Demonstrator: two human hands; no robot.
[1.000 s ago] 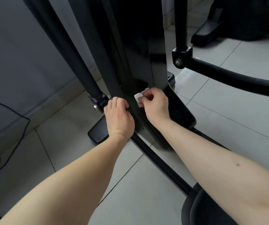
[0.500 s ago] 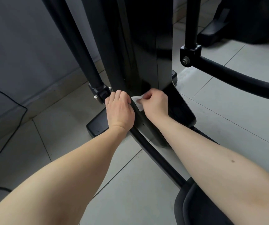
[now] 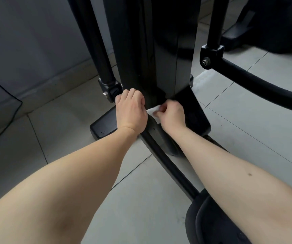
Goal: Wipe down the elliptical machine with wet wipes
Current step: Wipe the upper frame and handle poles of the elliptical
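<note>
Grip, right hand (image 3: 172,115): fingers curled, pinching a wet wipe (image 3: 153,110) by its right edge and pressing it to the machine.
Grip, left hand (image 3: 130,111): fingers curled over the lower left edge of the column and holding it, apparently to brace; the fingertips are hidden.
Floor (image 3: 247,124): pale tile that carries the whole machine.
Elliptical machine (image 3: 159,50): black; its glossy upright column fills the upper middle of the view.
Column axis: rises from the floor, up and away from both hands.
Rail (image 3: 168,166): black tube running from the column's foot back toward the camera, between the two forearms.
Base foot (image 3: 104,127): flat black bar on the floor, just left of the left hand.
Wipe position: at the column's bottom front edge, where it meets the base cover, between the two hands and touching both.
Deciding relation: the wipe sits at the low end of the column, so most of the column's face lies straight up from the grip along its long axis.
Nearer hand: the right, which already has the wipe.
Step, judged: wiping low on the column.
</note>
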